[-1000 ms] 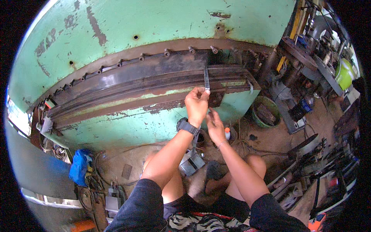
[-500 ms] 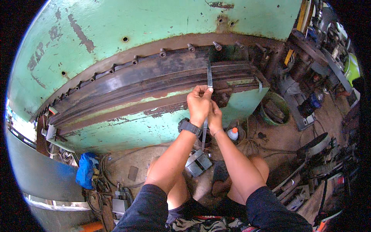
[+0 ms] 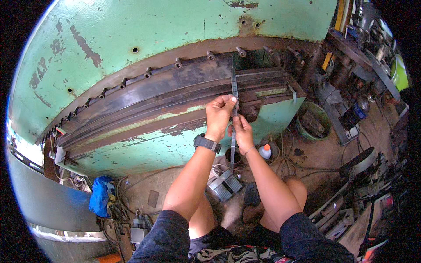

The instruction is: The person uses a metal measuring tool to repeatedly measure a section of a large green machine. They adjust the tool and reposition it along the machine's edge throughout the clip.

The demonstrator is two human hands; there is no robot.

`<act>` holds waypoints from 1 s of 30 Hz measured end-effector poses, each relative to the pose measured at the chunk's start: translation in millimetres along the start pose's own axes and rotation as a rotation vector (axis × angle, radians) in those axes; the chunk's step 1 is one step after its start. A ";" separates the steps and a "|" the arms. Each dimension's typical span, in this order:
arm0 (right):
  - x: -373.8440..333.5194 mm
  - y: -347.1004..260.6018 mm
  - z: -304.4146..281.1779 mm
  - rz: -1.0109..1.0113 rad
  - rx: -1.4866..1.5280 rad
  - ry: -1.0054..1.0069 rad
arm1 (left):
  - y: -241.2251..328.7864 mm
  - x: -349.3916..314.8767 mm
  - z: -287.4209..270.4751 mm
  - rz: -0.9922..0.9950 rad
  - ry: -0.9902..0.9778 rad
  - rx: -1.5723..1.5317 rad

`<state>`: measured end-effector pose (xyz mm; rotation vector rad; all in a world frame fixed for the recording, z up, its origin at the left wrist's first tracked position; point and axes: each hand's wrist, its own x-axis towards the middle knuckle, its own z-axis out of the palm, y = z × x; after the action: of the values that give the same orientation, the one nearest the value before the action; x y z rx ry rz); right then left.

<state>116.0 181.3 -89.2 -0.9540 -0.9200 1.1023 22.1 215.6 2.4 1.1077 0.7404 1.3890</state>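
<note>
A long, narrow metal strip [image 3: 233,90] stretches from the press brake's dark blade down toward my knees. My left hand [image 3: 218,116], with a watch on its wrist, pinches it near the front rail, thumb along the strip. Slightly lower, the fingers of my right hand [image 3: 242,131] grip the same strip from the right side. Its far end reaches the right edge of a dark metal plate [image 3: 193,72] under the upper beam. Below my hands, the near end hangs above a grey foot pedal [image 3: 226,185]. The green press brake bed [image 3: 144,151] stands right before me.
A row of bolts lines the green upper beam [image 3: 175,26]. To the right are a white bottle with an orange cap [image 3: 265,151], a bucket with scrap [image 3: 313,120] and cables on the floor. A blue bag [image 3: 101,196] sits at left; metal stock lies at far right.
My hands have drawn a little apart, the left now up and left of the right. More of the strip shows between them. The view has shifted slightly.
</note>
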 end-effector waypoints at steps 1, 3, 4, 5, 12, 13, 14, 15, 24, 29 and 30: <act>0.1 1.3 0.1 0.001 0.004 0.011 | 0.4 -0.8 1.3 -0.002 0.000 -0.003; 0.3 2.2 -1.9 0.000 0.015 0.007 | 2.2 -2.1 2.5 -0.007 -0.005 -0.011; 0.2 1.9 -2.1 0.000 0.021 0.003 | 1.2 -2.0 1.5 -0.010 -0.008 -0.017; -0.6 2.0 -1.9 0.000 0.012 0.006 | 0.2 -1.9 0.6 -0.012 -0.011 -0.022; -8.2 -4.9 -4.4 0.025 -0.023 0.002 | 1.9 -3.3 -3.6 -0.054 -0.078 -0.011; -7.9 -5.2 -5.3 0.022 -0.027 0.000 | 2.5 -3.6 -1.4 -0.051 -0.069 -0.030; -7.8 -5.3 -5.8 0.023 -0.032 0.010 | 3.3 -3.9 0.3 -0.047 -0.061 -0.049; -7.9 -5.3 -6.3 0.024 -0.037 0.020 | 4.3 -4.6 1.1 -0.047 -0.065 -0.043; -9.7 -6.9 -12.6 0.020 -0.057 -0.005 | 20.6 -10.7 9.2 -0.099 -0.084 -0.039; -8.0 -1.9 -8.3 -0.003 -0.043 -0.009 | 9.3 -4.8 4.8 0.025 -0.013 0.173; -9.1 -1.6 -7.0 -0.015 -0.041 -0.002 | 7.3 -6.5 5.0 0.023 0.017 0.195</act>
<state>121.1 171.1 -91.1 -0.9780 -0.9531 1.0756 23.3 207.4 9.5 1.2605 0.8921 1.3681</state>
